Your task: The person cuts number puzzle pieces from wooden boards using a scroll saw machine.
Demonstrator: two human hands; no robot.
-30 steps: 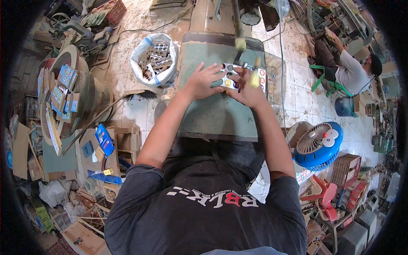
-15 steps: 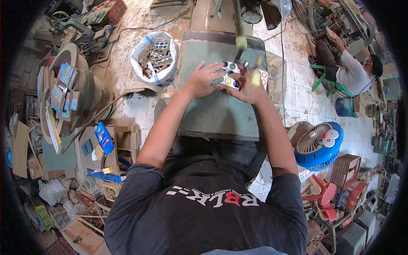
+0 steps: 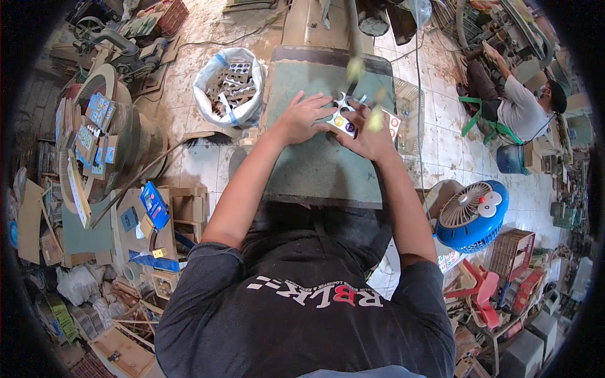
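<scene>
A white board piece (image 3: 345, 125) with round holes and coloured number discs lies on the green worktable (image 3: 293, 170) of a jigsaw-like machine. My left hand (image 3: 305, 118) is flat with its fingers spread, and its thumb and fingertips reach the board's left edge. Bent over the board's right part, my right hand (image 3: 370, 135) grips it with thumb and fingers. Above that hand hangs the machine's dark arm (image 3: 354, 31), with blurred yellowish parts (image 3: 375, 118) covering some of the fingers. More white board with red-ringed discs (image 3: 394, 125) shows right of the hand.
Left of the table stands a white sack (image 3: 203, 94) full of cut scraps. A plastic crate (image 3: 409, 116) is beside the table's right edge. To the right are a blue fan (image 3: 472, 217) and a seated co-worker (image 3: 526, 107). A stick (image 3: 142, 179) leans at left.
The white board has turned slightly and shifted under the machine's arm. My right hand has moved a little left with it, while my left hand stays nearly in place.
</scene>
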